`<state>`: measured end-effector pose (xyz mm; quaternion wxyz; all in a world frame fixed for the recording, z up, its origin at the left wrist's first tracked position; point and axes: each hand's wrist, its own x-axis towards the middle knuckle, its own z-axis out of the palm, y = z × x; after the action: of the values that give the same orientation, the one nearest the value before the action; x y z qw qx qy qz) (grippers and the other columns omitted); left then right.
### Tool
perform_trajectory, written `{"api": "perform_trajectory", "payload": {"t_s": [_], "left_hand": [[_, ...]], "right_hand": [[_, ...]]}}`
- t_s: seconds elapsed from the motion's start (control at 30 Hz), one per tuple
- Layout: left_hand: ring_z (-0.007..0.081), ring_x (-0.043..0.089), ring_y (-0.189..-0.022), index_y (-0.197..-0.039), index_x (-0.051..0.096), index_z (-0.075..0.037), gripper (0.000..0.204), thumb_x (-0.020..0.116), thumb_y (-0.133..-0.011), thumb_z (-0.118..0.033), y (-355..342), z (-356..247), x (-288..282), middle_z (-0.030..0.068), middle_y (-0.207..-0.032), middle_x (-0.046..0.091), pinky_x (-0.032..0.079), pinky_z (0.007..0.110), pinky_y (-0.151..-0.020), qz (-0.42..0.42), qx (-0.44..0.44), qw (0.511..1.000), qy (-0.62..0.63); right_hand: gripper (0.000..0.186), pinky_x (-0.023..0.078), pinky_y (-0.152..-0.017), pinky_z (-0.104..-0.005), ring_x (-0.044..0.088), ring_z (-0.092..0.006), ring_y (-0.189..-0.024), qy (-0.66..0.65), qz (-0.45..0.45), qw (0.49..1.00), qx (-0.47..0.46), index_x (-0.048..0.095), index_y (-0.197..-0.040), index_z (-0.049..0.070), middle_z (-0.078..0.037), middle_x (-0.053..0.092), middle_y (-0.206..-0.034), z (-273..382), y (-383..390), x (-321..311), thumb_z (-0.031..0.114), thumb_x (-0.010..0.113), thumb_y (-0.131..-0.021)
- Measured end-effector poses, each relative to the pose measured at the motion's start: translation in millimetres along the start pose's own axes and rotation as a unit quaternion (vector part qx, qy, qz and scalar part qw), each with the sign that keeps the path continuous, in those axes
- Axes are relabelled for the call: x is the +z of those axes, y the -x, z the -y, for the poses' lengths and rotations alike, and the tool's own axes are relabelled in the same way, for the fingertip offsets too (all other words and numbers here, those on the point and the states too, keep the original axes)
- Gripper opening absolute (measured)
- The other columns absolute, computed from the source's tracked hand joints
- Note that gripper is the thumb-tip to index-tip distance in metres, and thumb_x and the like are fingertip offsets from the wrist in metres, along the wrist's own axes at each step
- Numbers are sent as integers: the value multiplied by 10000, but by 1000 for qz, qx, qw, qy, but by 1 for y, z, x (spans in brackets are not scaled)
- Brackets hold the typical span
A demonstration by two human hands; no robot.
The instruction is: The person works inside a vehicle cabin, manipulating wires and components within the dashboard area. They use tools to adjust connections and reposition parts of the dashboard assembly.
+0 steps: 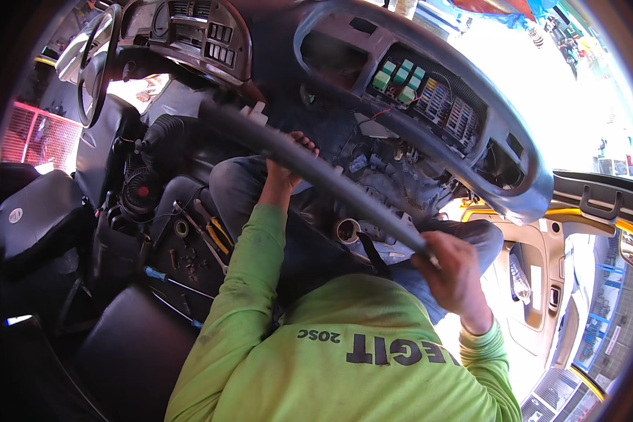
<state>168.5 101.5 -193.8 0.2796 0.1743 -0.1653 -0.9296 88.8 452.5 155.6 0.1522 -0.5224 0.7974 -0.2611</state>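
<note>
A long, dark grey trim strip (330,184) slants across my lap, its far end up toward the dashboard on the left. White bracket-like tabs (256,112) show along its far edge. My right hand (456,273) is closed round the strip's near right end. Farther up, my left hand (288,165) grips the strip from beneath, with curled fingertips at its far edge and part of the hand hidden behind it. Beyond the strip, the dashboard (429,151) lies opened, showing a fuse box (443,105) and green relays (394,81).
To the left are a steering wheel (95,67), a gear lever boot (165,141) and a black seat (137,352). Pliers (218,235), a tape roll (181,227) and a blue-handled screwdriver (156,273) lie beside my left leg. The cab door (531,281) stands at the right.
</note>
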Motion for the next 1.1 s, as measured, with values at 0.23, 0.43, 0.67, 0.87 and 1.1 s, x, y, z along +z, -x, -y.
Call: {"api": "perform_trajectory", "payload": {"t_s": [0.23,0.43,0.67,0.87,1.1], "left_hand": [[348,640,-1117,-1435,590,-115,700,694,-921,-578,-18,46,36,173,-1146,697,507,544,-993,85,119,571,-808],[240,663,-823,-1143,637,-25,363,694,-965,-336,-45,57,43,146,-950,710,523,434,-725,119,-60,678,-723],[157,656,-546,-959,706,20,238,689,-1000,-213,-42,-38,65,103,-711,708,470,317,-470,-58,36,768,-637],[135,730,-753,-1004,746,40,148,710,-957,-96,1,-99,129,108,-800,756,552,292,-718,0,201,658,-725],[111,718,-798,-1110,725,49,169,698,-970,-42,45,-107,159,71,-893,757,558,262,-751,32,194,715,-671]], "right_hand": [[275,517,-764,-404,662,-318,-800,59,-120,988,80,620,-965,-2,-140,639,-829,-9,17,-98,33,749,-724],[267,499,-653,-376,651,-274,-721,130,-99,985,63,613,-816,25,-100,651,-775,-56,28,-103,37,833,-665],[288,460,-641,-427,614,-342,-715,142,-76,986,35,582,-804,24,-125,604,-792,-77,43,-59,53,843,-686],[259,474,-674,-465,640,-378,-754,124,-51,987,89,609,-892,53,-136,639,-787,-116,30,-17,172,811,-783],[309,510,-749,-527,677,-436,-872,94,-11,990,100,591,-986,69,-175,706,-882,-180,-20,47,225,797,-818]]}}
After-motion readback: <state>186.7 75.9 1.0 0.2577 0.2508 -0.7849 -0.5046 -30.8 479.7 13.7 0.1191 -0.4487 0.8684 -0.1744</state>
